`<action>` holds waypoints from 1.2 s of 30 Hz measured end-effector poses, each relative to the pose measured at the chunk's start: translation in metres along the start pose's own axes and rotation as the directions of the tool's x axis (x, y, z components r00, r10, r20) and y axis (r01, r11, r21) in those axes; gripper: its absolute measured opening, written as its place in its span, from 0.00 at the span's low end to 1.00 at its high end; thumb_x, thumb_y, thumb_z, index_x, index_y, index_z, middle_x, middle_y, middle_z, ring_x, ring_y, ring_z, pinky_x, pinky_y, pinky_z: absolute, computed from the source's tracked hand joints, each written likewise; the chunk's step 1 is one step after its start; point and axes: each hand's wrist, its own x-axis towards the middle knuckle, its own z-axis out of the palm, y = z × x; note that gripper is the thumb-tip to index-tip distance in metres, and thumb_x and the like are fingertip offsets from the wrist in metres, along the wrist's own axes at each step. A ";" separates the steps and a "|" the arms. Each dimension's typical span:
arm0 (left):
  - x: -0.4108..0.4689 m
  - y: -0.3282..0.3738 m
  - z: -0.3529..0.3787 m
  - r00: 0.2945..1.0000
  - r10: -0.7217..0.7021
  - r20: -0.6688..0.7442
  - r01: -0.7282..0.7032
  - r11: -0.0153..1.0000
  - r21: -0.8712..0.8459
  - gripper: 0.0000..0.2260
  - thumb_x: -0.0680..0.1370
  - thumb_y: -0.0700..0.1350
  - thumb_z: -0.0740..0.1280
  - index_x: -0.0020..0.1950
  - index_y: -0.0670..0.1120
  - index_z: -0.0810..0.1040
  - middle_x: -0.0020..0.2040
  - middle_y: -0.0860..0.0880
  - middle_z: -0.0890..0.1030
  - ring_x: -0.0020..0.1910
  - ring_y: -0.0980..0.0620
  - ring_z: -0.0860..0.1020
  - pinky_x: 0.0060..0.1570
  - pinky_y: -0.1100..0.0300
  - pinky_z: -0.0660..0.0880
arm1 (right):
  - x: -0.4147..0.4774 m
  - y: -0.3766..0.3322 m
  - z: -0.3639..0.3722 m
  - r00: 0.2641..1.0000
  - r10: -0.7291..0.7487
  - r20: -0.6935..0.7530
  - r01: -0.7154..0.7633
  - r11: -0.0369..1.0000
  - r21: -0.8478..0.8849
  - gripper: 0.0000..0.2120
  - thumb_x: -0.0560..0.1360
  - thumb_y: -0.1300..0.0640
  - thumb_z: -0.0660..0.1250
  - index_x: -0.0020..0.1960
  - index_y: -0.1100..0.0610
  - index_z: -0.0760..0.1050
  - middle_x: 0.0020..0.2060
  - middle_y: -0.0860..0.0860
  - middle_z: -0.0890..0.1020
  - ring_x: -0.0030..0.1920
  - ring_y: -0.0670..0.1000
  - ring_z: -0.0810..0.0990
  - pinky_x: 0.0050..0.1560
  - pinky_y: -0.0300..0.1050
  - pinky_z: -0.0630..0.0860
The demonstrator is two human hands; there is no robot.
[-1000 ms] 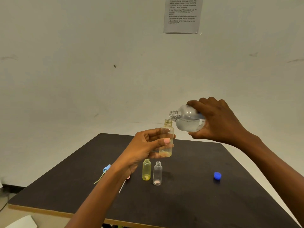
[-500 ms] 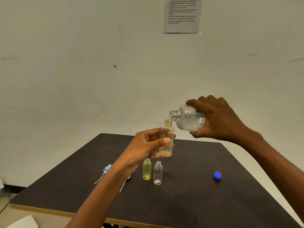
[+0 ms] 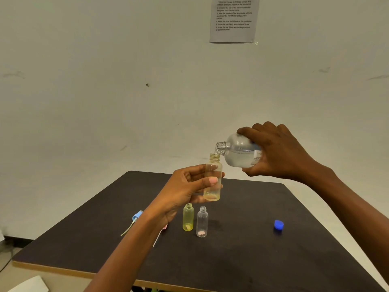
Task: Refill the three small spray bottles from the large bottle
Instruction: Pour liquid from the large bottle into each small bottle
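Presently, head view: shows the pouring step on the first of three small bottles. Shows the left hand wrapped round the amber spray bottle, held upright above the bench, with only a thin layer of liquid at its bottom. Shows the right hand clamped over the large bottle, tipped almost level, open mouth just over the amber neck; cannot tell whether rims touch or whether liquid runs. Places the yellow bottle and the clear bottle upright, side by side, uncapped, on the bench below the left hand, each nearly empty. Leaves a blue cap well apart to the right and a blue spray head to the left. Calls next, by judgement, for a steeper tilt with mouth kept over neck, slow enough to avoid overflow; then for the two bottles on the bench.
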 end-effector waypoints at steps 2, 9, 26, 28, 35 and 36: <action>0.000 0.000 0.000 1.000 0.000 0.001 0.000 1.000 -0.003 0.12 0.74 0.39 0.68 0.56 0.49 0.79 0.52 0.50 0.85 0.51 0.50 0.83 0.44 0.57 0.81 | 0.000 0.000 0.000 1.000 0.005 0.004 -0.005 1.000 0.008 0.34 0.56 0.41 0.68 0.60 0.51 0.71 0.42 0.50 0.77 0.40 0.49 0.65 0.42 0.45 0.60; 0.001 -0.001 -0.001 1.000 -0.008 -0.001 0.008 1.000 0.005 0.12 0.75 0.39 0.67 0.57 0.49 0.78 0.53 0.49 0.84 0.51 0.50 0.83 0.47 0.56 0.81 | 0.000 0.000 0.000 1.000 0.008 0.018 -0.008 1.000 0.015 0.34 0.56 0.41 0.68 0.60 0.50 0.70 0.42 0.49 0.76 0.40 0.50 0.66 0.42 0.45 0.60; 0.000 0.001 0.001 1.000 0.000 0.005 0.000 1.000 0.011 0.13 0.74 0.40 0.67 0.58 0.49 0.78 0.53 0.50 0.84 0.50 0.51 0.83 0.42 0.60 0.81 | -0.001 0.001 -0.004 1.000 0.007 0.030 -0.007 1.000 0.009 0.34 0.56 0.41 0.68 0.60 0.51 0.70 0.43 0.50 0.76 0.40 0.50 0.66 0.42 0.45 0.61; 0.001 0.002 0.001 1.000 0.001 0.008 -0.002 1.000 0.007 0.13 0.74 0.40 0.67 0.58 0.48 0.78 0.53 0.50 0.84 0.50 0.51 0.83 0.42 0.60 0.81 | -0.001 0.001 -0.006 0.999 0.010 0.037 -0.010 1.000 0.006 0.35 0.56 0.41 0.67 0.61 0.51 0.70 0.43 0.50 0.77 0.40 0.50 0.66 0.42 0.46 0.61; 0.001 0.002 0.003 1.000 0.002 0.009 -0.002 1.000 0.004 0.12 0.74 0.40 0.67 0.56 0.50 0.78 0.52 0.50 0.85 0.50 0.51 0.84 0.41 0.60 0.81 | -0.002 0.002 -0.007 0.999 0.014 0.040 -0.014 1.000 0.007 0.35 0.56 0.41 0.67 0.61 0.51 0.70 0.43 0.50 0.76 0.40 0.50 0.67 0.42 0.45 0.60; 0.001 0.001 0.003 1.000 0.002 0.008 -0.002 1.000 0.007 0.12 0.75 0.40 0.67 0.57 0.50 0.78 0.52 0.51 0.85 0.50 0.51 0.84 0.42 0.60 0.81 | -0.002 0.002 -0.007 0.999 0.013 0.041 -0.013 1.000 0.006 0.35 0.56 0.41 0.67 0.61 0.51 0.70 0.43 0.50 0.76 0.40 0.50 0.66 0.42 0.45 0.60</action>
